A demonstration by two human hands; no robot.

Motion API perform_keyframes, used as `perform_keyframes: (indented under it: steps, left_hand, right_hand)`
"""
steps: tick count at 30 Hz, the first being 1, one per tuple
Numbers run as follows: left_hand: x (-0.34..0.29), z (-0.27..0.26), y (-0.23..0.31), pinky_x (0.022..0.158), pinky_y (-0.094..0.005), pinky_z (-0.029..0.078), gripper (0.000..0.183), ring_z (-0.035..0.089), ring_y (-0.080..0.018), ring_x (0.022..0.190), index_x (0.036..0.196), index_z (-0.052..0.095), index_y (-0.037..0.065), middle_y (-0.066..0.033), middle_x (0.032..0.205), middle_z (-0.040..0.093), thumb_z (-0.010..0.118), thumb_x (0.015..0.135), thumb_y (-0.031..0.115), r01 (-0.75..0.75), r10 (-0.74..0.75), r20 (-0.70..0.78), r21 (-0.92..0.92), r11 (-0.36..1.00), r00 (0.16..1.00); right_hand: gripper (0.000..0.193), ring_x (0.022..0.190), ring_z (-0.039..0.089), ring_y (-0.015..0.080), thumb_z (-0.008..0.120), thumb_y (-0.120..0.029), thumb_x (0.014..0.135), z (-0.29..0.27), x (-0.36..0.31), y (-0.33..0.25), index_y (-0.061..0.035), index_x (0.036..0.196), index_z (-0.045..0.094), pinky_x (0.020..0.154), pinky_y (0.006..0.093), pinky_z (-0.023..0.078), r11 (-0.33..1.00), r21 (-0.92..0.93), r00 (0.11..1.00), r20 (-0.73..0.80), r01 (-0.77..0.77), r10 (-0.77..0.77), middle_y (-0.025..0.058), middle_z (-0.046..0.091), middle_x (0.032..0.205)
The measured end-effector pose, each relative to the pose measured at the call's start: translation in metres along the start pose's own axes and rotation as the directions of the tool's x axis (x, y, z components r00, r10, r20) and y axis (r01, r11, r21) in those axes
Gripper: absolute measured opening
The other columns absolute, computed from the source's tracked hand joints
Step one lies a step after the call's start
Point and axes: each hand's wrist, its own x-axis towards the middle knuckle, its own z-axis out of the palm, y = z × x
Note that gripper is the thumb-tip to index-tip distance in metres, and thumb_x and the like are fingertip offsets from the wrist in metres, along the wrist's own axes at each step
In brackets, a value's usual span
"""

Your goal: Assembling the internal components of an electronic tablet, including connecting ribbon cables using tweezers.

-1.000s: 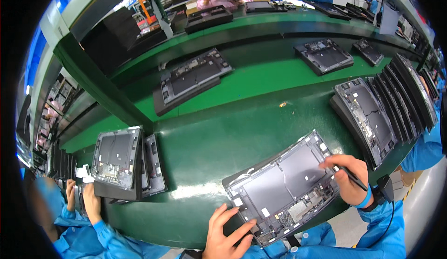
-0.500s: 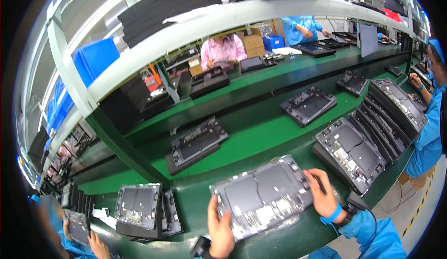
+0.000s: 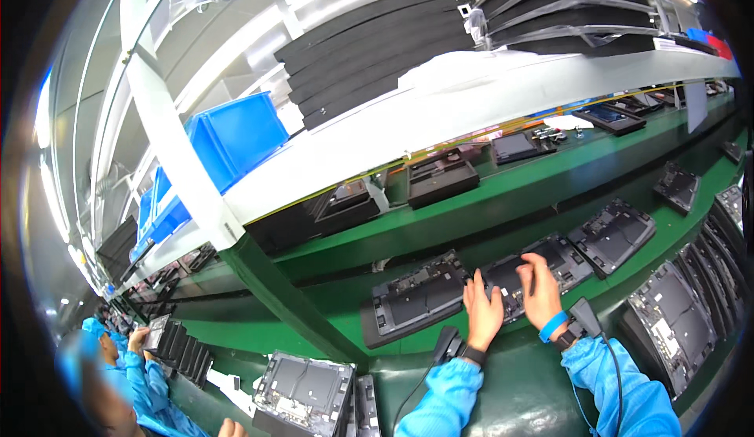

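Observation:
An opened tablet chassis (image 3: pixel 562 261) with bare circuit parts lies on the green belt, partly covered by my hands. At its near left corner is my left hand (image 3: pixel 483 311), its fingers stretched out and nothing visibly held. My right hand (image 3: pixel 542 294) is over its near side, fingers apart and slightly bent, not wrapped round it. Whether the fingertips touch the chassis I cannot tell. Close by on the left rests another opened tablet chassis (image 3: pixel 424 299), and a third chassis (image 3: pixel 614 237) lies just beyond on the right.
Stacked chassis stand at the right (image 3: pixel 671 319) and at the lower left (image 3: pixel 302 394). A green post (image 3: pixel 287 292) rises left of my hands. Overhead, a white shelf (image 3: pixel 345 158) carries black trays and a blue bin (image 3: pixel 236 138). A co-worker (image 3: pixel 110 374) is at the left.
The chassis I was gripping with both hands has moved from the near bench to the far belt, and my hands have loosened from it. The view has shifted.

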Motion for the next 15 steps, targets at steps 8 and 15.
perform_keyframes:
  steps: [8, 15]
  left_hand:
    - [0.072, -0.143, -0.131, 0.099, -0.0631, 0.041, 0.076, 0.042, -0.0452, 0.128, 0.142, 0.046, 0.007, -0.0278, 0.136, 0.046, 0.065, 0.082, 0.049, 0.753, -0.588, -0.471, 0.453, 0.478, 0.657]
    - [0.059, -0.162, -0.155, 0.101, -0.0587, 0.043, 0.094, 0.055, -0.0544, 0.118, 0.151, 0.021, -0.001, -0.0371, 0.127, 0.057, 0.057, 0.089, 0.060, 0.768, -0.708, -0.366, 0.503, 0.396, 0.605]
  right_hand:
    - [0.024, 0.078, 0.063, 0.0445, 0.061, -0.021, 0.094, 0.147, 0.010, 0.023, 0.0015, 0.099, 0.056, 0.075, 0.0528, 0.050, 0.965, -0.259, 0.982, 0.189, 0.035, 0.015, 0.0242, 0.064, 0.079]
    - [0.048, 0.077, 0.067, 0.0389, 0.060, -0.020, 0.078, 0.204, 0.013, 0.031, 0.0102, 0.116, 0.059, 0.066, 0.0488, 0.055, 0.863, -0.480, 0.966, 0.257, 0.158, -0.034, 0.0262, 0.068, 0.081]
